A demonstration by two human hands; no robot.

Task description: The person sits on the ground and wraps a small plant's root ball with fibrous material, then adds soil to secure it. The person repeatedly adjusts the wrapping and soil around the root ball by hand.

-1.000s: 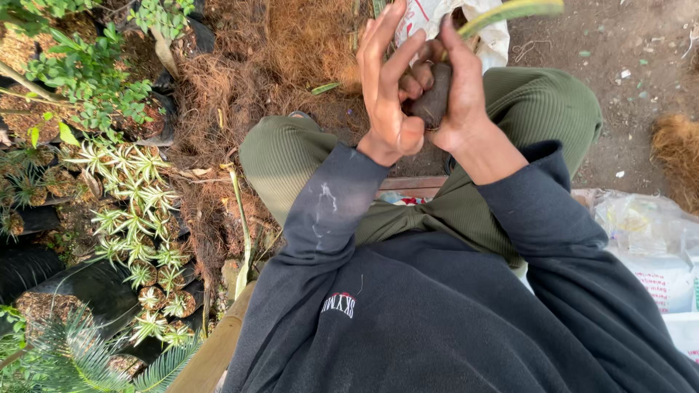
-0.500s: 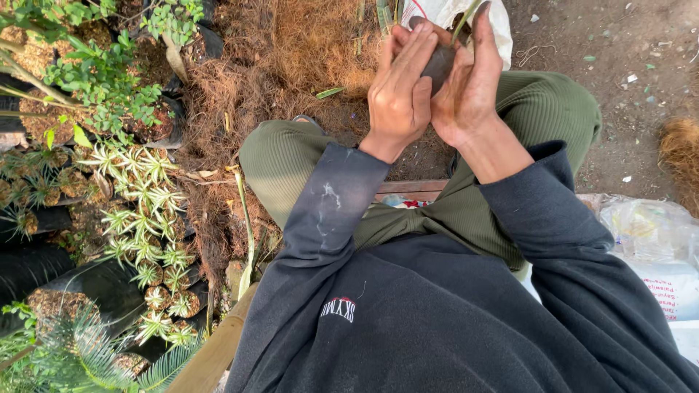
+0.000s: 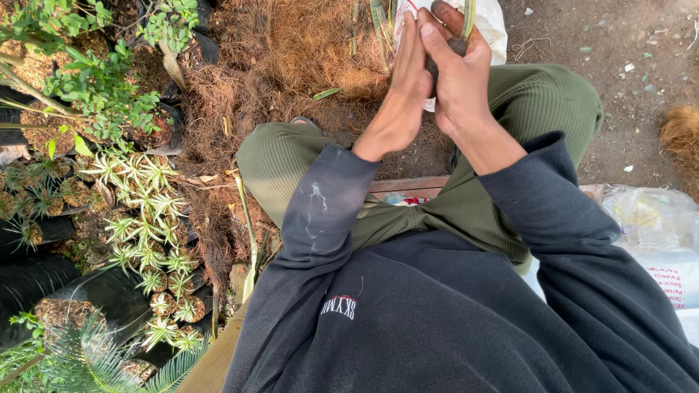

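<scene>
My left hand (image 3: 399,94) and my right hand (image 3: 457,67) press palm to palm around a small dark lump of soil or root ball (image 3: 450,49), mostly hidden between them. A green leaf or stem (image 3: 468,16) rises from the lump past my right fingers. Both hands are raised above my knees, which are in green trousers (image 3: 524,109). A white plastic bag (image 3: 495,25) lies just behind the hands.
Dry brown fibre (image 3: 291,51) is piled on the ground ahead. Small striped plants in black bags (image 3: 149,233) and leafy green seedlings (image 3: 95,80) fill the left. A clear plastic sack (image 3: 648,218) lies at right, a wooden plank (image 3: 411,185) under my legs.
Both hands have closed from open fingers around the dark lump to flat palms pressed together on it, and shifted slightly up and to the right.
</scene>
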